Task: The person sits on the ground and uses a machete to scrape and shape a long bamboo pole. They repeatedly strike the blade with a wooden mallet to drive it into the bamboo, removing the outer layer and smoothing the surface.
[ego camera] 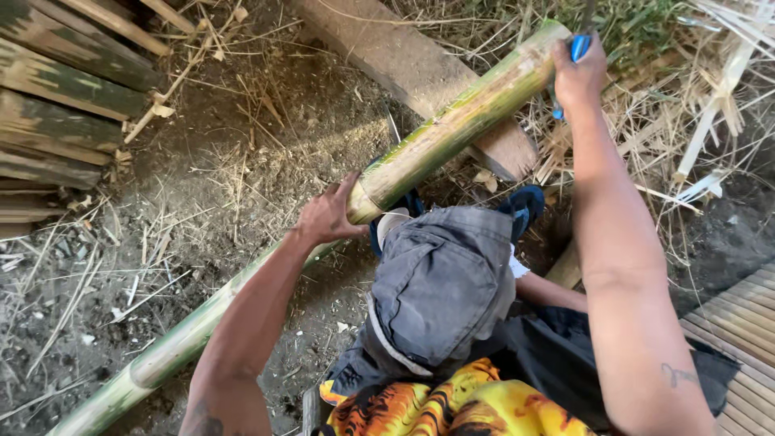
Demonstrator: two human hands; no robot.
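A long green bamboo pole (pixel 452 125) runs from the lower left to the upper right and rests on a wooden log (pixel 404 60). My left hand (pixel 327 216) grips the pole near its middle. At the pole's far end my right hand (pixel 577 73) is closed on a tool with a blue handle (pixel 579 47); its blade is hidden. Beneath me are my knee in grey shorts (pixel 444 282) and a yellow and orange patterned shirt (pixel 436 404).
Split bamboo slats (pixel 56 105) are stacked at the upper left. Dry straw and pale bamboo strips (pixel 710 121) lie at the upper right. A slatted bamboo surface (pixel 743 323) sits at the lower right. Bare dirt (pixel 202 194) is strewn with shavings.
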